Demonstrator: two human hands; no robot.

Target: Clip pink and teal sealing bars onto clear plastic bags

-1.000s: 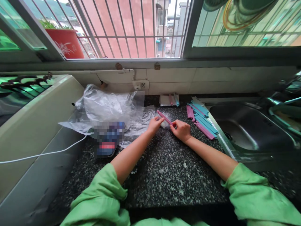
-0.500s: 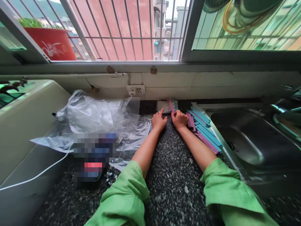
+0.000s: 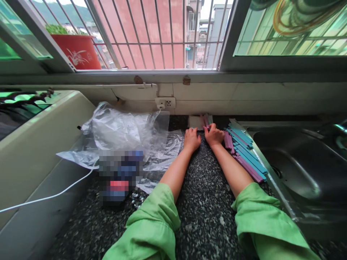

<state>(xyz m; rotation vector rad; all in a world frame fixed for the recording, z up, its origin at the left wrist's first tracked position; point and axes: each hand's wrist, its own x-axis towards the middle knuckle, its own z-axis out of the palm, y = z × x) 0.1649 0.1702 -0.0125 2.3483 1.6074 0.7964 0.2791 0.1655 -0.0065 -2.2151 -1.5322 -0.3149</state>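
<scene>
My left hand [image 3: 192, 139] rests at the near edge of a flat, pale packet [image 3: 194, 122] by the wall. Its fingers are stretched forward, and nothing shows in its grasp. Close beside it, my right hand [image 3: 214, 135] is curled, thumb and fingers pinching the near end of a thin pink strip [image 3: 206, 121] that lies over the packet's right side. The fingertips are partly hidden. Just right of that wrist lies a fanned pile of blue strips [image 3: 248, 156] and purple strips [image 3: 229, 141] on the counter.
Crumpled clear plastic bags [image 3: 116, 126] cover the left of the dark speckled counter [image 3: 200, 202]. A blurred-out object [image 3: 120, 178] lies before them, with a white cable [image 3: 54, 196] nearby. A steel sink [image 3: 295, 162] borders the strips. A socket [image 3: 166, 103] is on the wall.
The view has turned slightly left, so everything sits further right. The pink strip has shifted in my right hand, and its far end now lies lower over the packet. My left fingers have drawn back slightly.
</scene>
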